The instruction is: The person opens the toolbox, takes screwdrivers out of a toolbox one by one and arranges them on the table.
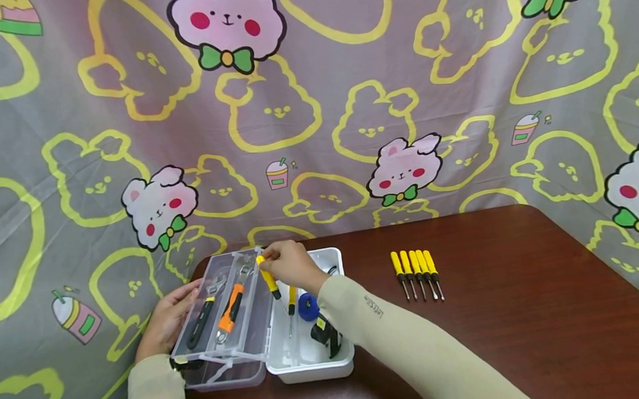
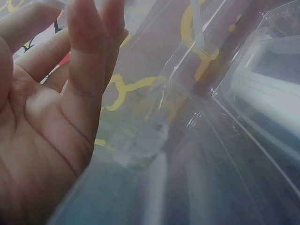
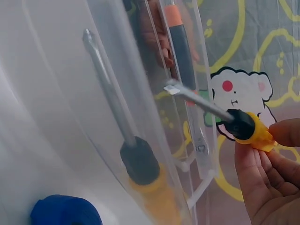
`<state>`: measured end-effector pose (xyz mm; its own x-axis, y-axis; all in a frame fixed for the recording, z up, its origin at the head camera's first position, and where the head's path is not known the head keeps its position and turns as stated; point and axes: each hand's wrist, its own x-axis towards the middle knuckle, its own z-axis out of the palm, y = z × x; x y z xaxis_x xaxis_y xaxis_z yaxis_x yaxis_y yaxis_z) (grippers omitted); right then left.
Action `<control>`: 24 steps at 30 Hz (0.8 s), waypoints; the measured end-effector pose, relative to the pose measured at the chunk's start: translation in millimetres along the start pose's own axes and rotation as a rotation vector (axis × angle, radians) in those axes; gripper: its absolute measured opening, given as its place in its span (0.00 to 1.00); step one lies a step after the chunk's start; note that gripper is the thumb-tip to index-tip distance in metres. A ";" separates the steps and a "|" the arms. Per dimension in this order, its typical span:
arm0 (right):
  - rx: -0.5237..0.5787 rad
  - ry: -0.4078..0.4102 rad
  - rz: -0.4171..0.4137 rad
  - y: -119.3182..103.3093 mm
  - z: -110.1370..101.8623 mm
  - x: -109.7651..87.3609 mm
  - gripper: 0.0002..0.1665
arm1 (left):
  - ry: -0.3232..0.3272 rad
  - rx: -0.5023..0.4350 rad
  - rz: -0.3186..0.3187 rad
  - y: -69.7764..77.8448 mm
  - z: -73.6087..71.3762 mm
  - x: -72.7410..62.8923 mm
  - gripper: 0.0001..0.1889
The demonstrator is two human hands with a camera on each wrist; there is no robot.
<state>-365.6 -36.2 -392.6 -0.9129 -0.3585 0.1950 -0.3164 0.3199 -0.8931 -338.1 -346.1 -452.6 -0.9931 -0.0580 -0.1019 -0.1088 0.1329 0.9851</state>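
In the head view, the right hand [image 1: 295, 266] pinches a screwdriver with a yellow-and-black handle and a metal shaft [image 1: 267, 277] by the upper part of its handle, between thumb and fingers. The tool hangs tilted just below and to the left of the fingers, its shaft pointing down over the white rectangular plastic toolbox [image 1: 309, 373]. Inside that box are a second yellow-and-black screwdriver [image 1: 292, 300], a round blue roll [image 1: 308, 307] and a black object [image 1: 326, 336] that is partly hidden. The left hand [image 1: 166, 318] is at the outer edge of the clear plastic tray [image 1: 231, 353], where a black-and-yellow adjustable wrench [image 1: 202, 322] and an orange-and-black adjustable wrench [image 1: 231, 307] lie side by side. Well apart to the right, five yellow-and-black screwdrivers [image 1: 416, 273] lie in a row on the reddish-brown table [image 1: 505, 310].

In the left wrist view, the left hand's fingers are mostly straight beside the clear plastic; whether the fingertips touch it cannot be told.

In the right wrist view, thumb and fingers are clamped on the held screwdriver's yellow handle. Its bare shaft extends away from the hand, in front of the clear plastic. The blue roll shows at the lower edge.
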 end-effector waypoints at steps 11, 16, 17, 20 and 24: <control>-0.027 0.017 -0.013 2.2 -12.4 0.2 0.13 | 0.005 -0.003 0.004 -0.8 0.7 0.3 0.38; -0.021 0.018 -0.010 4.3 -19.5 0.5 0.11 | -0.004 -0.015 0.015 -2.1 -0.3 0.2 0.37; -0.021 0.018 -0.008 5.1 -21.0 0.5 0.12 | -0.011 -0.017 0.019 -2.1 -0.6 0.1 0.37; -0.020 0.029 -0.005 8.3 -26.2 0.8 0.12 | -0.027 -0.029 0.029 -1.5 -0.8 -0.3 0.37; -0.044 0.054 -0.006 12.0 -32.8 1.8 0.12 | -0.032 -0.038 0.019 0.0 -0.3 -0.3 0.37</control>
<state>-379.5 -4.2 -389.7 -0.9232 -0.3129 0.2233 -0.3321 0.3569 -0.8731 -337.8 -346.4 -452.5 -0.9959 -0.0238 -0.0871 -0.0890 0.0960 0.9914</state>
